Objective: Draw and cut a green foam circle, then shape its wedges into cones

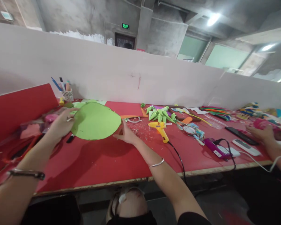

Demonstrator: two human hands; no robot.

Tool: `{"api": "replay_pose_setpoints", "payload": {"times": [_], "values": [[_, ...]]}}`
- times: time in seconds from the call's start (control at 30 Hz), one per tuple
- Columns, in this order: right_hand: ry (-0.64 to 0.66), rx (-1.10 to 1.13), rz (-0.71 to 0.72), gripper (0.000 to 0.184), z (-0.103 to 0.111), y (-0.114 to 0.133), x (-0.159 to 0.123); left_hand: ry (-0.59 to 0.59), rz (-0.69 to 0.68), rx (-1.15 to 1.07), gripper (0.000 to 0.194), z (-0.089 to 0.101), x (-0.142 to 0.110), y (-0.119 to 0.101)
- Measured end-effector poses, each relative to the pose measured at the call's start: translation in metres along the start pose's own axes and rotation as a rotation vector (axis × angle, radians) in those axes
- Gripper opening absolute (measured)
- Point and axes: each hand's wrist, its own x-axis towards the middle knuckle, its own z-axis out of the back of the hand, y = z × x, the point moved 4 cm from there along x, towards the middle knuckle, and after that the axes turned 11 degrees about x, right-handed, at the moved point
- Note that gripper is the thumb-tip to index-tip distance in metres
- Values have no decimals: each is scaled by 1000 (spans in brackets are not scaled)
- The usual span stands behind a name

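A rounded, leaf-like sheet of light green paper or foam [97,120] is held up over the red table [103,168], tilted toward me. My left hand [63,122] grips its left edge, with the fingertips partly behind it. At the right edge, my right hand [126,133] has the sheet between thumb and fingers. Below the left hand, a black marker [70,138] lies on the table. To the right of my right hand rests a yellow glue gun [159,129] with a black cord. Green cone-shaped pieces [161,114] are heaped behind it.
A pen cup [67,95] stands at the back left, near scissors with red handles [21,153]. Small scraps litter the middle. A purple power strip [217,149], a white device [245,147] and pipe cleaners [217,112] lie right. Another person's hand [262,132] holds something pink there.
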Motion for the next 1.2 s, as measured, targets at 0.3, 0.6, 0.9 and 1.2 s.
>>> {"api": "replay_pose_setpoints", "payload": {"times": [0.3, 0.6, 0.9, 1.2], "values": [[-61, -506, 303, 61, -3, 24, -7, 62, -47, 236, 37, -25, -34, 7], [421, -437, 40, 24, 6, -1, -6, 201, -329, 372, 49, -28, -52, 9], [187, -62, -191, 37, 18, -5, -7, 444, -296, 222, 67, -50, -62, -3], [117, -310, -237, 34, 21, -2, -8, 487, -226, 134, 67, -58, -61, -2]]}}
